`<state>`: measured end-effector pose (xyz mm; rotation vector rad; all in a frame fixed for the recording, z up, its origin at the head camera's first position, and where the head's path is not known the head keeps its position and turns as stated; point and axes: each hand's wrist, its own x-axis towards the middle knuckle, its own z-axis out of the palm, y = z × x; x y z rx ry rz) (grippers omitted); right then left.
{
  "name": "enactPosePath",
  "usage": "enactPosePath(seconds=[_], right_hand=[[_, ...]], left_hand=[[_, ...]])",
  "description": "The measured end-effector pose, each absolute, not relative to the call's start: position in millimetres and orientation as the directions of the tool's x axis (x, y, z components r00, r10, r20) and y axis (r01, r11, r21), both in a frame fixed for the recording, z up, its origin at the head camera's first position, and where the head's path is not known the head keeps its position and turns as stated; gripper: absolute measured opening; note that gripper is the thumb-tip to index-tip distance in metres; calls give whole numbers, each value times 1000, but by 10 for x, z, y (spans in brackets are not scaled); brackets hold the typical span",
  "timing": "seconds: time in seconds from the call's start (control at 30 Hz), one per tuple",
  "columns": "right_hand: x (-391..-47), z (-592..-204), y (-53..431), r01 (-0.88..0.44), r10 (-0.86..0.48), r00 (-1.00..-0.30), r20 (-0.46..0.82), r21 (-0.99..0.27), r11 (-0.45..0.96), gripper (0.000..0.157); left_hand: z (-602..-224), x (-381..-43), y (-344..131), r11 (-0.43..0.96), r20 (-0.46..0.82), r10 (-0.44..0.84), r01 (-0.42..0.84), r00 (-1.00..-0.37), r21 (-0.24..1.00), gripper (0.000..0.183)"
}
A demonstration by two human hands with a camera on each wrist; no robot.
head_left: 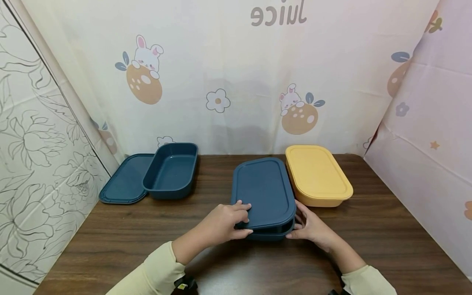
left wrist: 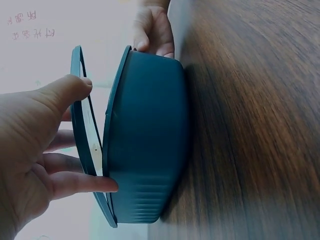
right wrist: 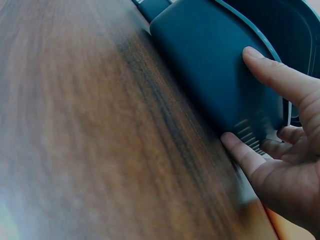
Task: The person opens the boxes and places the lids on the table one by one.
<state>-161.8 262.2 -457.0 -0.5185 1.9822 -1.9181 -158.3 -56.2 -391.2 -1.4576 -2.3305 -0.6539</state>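
A dark blue rectangular lid (head_left: 262,188) lies tilted over a matching food container (head_left: 268,237), its near edge raised so that a gap shows. My left hand (head_left: 226,223) grips the lid's near left edge; in the left wrist view the thumb is on one side of the lid (left wrist: 78,122) and fingers are behind it. One of those fingers reaches the container's rim. At the near right corner, my right hand (head_left: 313,227) holds the container, thumb on its near wall and fingers round the side, as the right wrist view shows of the container (right wrist: 215,60).
A yellow lidded container (head_left: 318,172) stands just right of the blue one. Farther left is an open blue container (head_left: 173,172), beside another blue lid (head_left: 125,180) lying flat. All stand on a brown wooden table (head_left: 121,246), with a printed curtain (head_left: 243,82) behind.
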Motion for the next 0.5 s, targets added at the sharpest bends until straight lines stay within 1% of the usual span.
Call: enactPosePath(seconds=[0.3,0.5], right_hand=[[-1615,-4564,2625,-14,-493,-870,15,-1000,-7,109],[-1602,-4524,2633,5,-499,-867,-13,-1000,17,109]], left_hand=[[-3926,-1594,-590,360,535,731,906,-423,223,21],[-3945,-1616,-609,337,573,707,910,-413,240,21]])
